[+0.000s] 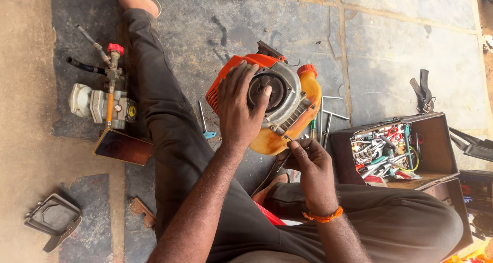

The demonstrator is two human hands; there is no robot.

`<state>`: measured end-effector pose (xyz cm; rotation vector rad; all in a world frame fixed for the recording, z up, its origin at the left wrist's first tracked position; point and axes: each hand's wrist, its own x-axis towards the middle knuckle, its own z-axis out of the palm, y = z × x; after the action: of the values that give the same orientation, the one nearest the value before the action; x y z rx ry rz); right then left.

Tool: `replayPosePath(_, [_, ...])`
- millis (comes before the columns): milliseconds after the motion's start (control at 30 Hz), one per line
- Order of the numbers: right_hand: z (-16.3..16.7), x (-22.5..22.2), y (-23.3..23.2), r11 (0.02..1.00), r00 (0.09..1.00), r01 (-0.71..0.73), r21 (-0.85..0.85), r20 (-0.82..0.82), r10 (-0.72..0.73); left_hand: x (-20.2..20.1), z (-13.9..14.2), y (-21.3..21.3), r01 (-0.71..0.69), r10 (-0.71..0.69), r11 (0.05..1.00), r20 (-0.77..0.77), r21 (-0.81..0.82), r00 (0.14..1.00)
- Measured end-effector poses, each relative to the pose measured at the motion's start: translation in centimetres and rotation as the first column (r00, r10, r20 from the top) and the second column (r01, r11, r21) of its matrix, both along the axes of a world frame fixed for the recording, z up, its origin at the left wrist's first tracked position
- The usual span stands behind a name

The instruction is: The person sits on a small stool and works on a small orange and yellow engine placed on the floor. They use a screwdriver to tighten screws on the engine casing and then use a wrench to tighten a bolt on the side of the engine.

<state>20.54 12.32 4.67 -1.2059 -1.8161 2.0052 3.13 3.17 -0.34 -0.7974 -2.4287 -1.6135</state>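
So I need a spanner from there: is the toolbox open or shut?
Open. The toolbox has no lid over it, and its tools lie in plain view inside.
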Motion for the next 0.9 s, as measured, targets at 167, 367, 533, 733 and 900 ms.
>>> replayPosePath(167, [-0.1,0.0,0.1,0.999,0.999,-0.025,0.028,0.020,0.025,0.1,0.1,0.1,0.011,-0.011,1.000,0.008,0.002,1.000])
replayPosePath(367, [-0.1,0.1,0.0,0.995,0.998,-0.039,0.095,0.045,0.035,0.1,0.2,0.0,0.023,-0.023,1.000,0.008,0.006,1.000])
replayPosePath(533, [0.2,0.0,-0.1,0.966,0.996,-0.091,0.240,0.012,0.091,0.0,0.2,-0.1,0.037,-0.037,0.999,0.023,-0.026,0.999])
replayPosePath(733, [0.7,-0.5,0.5,0.999,0.999,-0.013,-0.038,0.051,0.015,0.0,-0.7,0.0,0.030,-0.030,0.999,0.017,-0.038,0.999])
replayPosePath(900, [0.1,-0.5,0.2,0.996,0.997,-0.059,0.060,0.047,0.056,-0.1,-1.2,0.2,0.030,-0.030,0.998,-0.001,-0.059,1.000])
